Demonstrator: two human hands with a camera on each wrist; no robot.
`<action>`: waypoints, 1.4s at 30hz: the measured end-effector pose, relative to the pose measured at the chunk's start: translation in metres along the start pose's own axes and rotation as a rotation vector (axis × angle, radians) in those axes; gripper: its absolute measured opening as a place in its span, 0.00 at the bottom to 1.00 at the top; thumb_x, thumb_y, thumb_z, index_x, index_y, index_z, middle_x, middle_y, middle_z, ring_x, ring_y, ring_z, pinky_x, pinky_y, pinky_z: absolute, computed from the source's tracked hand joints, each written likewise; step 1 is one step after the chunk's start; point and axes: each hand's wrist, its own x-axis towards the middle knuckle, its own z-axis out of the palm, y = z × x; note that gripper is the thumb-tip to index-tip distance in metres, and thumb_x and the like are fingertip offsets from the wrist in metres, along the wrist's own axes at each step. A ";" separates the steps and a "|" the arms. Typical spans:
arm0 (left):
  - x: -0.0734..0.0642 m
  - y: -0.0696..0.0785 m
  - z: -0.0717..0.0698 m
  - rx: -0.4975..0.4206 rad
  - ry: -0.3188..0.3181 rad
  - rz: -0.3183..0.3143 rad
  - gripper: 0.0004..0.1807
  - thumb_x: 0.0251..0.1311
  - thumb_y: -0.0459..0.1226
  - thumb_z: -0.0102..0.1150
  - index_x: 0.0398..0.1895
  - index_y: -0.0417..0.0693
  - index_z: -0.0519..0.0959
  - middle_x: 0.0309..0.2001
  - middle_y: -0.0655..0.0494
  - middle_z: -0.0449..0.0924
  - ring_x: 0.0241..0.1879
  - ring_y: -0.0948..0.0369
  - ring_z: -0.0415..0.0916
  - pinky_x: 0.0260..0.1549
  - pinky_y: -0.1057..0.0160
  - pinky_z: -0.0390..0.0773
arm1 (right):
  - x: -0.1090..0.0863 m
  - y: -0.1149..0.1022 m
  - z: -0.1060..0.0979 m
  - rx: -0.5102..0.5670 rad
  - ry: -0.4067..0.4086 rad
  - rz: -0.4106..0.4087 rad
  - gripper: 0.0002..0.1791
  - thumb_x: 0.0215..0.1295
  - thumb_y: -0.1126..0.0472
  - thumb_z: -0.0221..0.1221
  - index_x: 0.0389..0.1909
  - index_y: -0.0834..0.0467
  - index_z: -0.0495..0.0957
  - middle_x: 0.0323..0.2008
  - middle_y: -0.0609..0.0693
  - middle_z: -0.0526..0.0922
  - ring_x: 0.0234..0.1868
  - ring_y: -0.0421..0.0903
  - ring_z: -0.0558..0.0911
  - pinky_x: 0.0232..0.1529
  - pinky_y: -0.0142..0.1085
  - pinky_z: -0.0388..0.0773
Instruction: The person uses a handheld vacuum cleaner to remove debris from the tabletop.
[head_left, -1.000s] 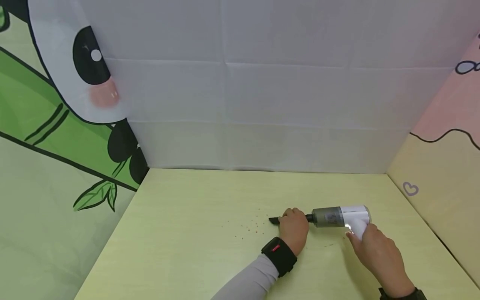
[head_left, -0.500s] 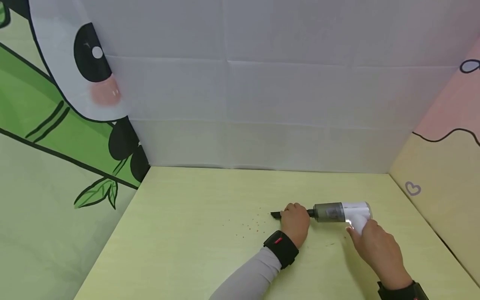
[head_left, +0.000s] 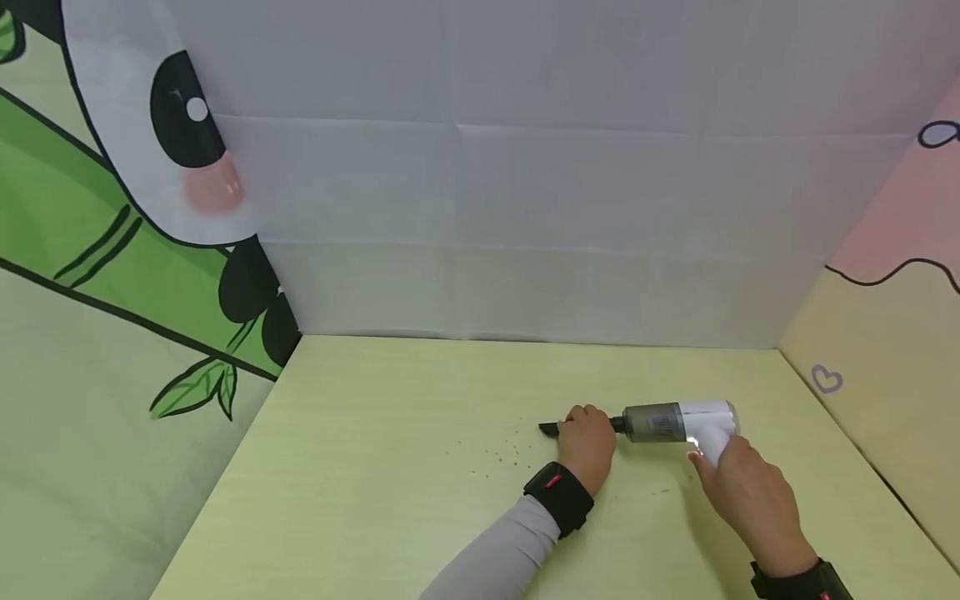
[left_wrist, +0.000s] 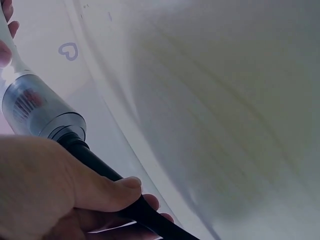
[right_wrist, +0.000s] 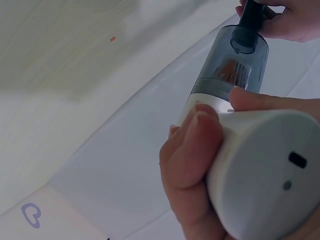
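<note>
A handheld vacuum cleaner (head_left: 707, 414) with a white body lies crosswise over the right part of the table. Its clear grey dust cup (right_wrist: 234, 62) shows a brown ribbed part inside. My left hand (head_left: 587, 448) grips the slim black nozzle (left_wrist: 100, 166), thumb on one side and fingers on the other. The slanted nozzle tip (head_left: 548, 429) points left, close over the tabletop. Around the white handle (head_left: 711, 444) curl the fingers of my right hand (head_left: 753, 498). Several tiny reddish-brown crumbs (head_left: 515, 462) are scattered left of the tip.
The pale yellow table (head_left: 375, 467) meets a grey-white back panel (head_left: 525, 208). A green printed side panel (head_left: 90, 400) stands at the left, a cream and pink one (head_left: 885, 350) at the right. A few small specks (head_left: 660, 491) lie below the vacuum.
Both hands and the vacuum have shifted slightly away from me, then a touch left. The grips stay the same, and the crumbs look much the same.
</note>
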 end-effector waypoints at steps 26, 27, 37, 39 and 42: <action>-0.042 -0.004 -0.010 0.089 -0.006 0.030 0.15 0.61 0.48 0.57 0.43 0.50 0.80 0.33 0.53 0.77 0.35 0.57 0.77 0.35 0.61 0.84 | -0.029 -0.009 -0.006 -0.001 -0.051 0.029 0.27 0.60 0.48 0.59 0.30 0.72 0.64 0.17 0.55 0.70 0.14 0.49 0.67 0.09 0.39 0.60; -0.044 -0.004 -0.011 0.101 -0.011 0.036 0.16 0.60 0.49 0.57 0.44 0.50 0.79 0.34 0.53 0.77 0.35 0.57 0.77 0.35 0.62 0.84 | -0.030 -0.009 -0.007 -0.002 -0.054 0.028 0.27 0.60 0.48 0.58 0.29 0.72 0.64 0.17 0.55 0.69 0.14 0.49 0.67 0.10 0.39 0.60; -0.056 -0.006 -0.016 0.098 -0.025 0.037 0.16 0.60 0.49 0.58 0.43 0.50 0.79 0.33 0.52 0.77 0.34 0.57 0.76 0.33 0.62 0.84 | -0.044 -0.014 -0.013 -0.020 -0.081 0.041 0.28 0.61 0.47 0.58 0.29 0.71 0.64 0.16 0.54 0.69 0.13 0.48 0.66 0.09 0.38 0.60; -0.059 -0.006 -0.017 0.087 -0.033 0.036 0.16 0.59 0.49 0.58 0.43 0.49 0.79 0.33 0.52 0.77 0.34 0.57 0.76 0.33 0.62 0.84 | -0.046 -0.016 -0.014 -0.017 -0.087 0.043 0.28 0.61 0.47 0.57 0.29 0.71 0.64 0.16 0.54 0.69 0.13 0.48 0.67 0.10 0.39 0.60; -0.063 -0.008 -0.017 0.081 -0.043 0.042 0.16 0.59 0.49 0.58 0.43 0.48 0.79 0.33 0.51 0.77 0.34 0.56 0.76 0.33 0.61 0.84 | -0.051 -0.019 -0.014 -0.016 -0.085 0.050 0.27 0.61 0.47 0.58 0.29 0.70 0.65 0.16 0.54 0.70 0.13 0.48 0.67 0.10 0.39 0.60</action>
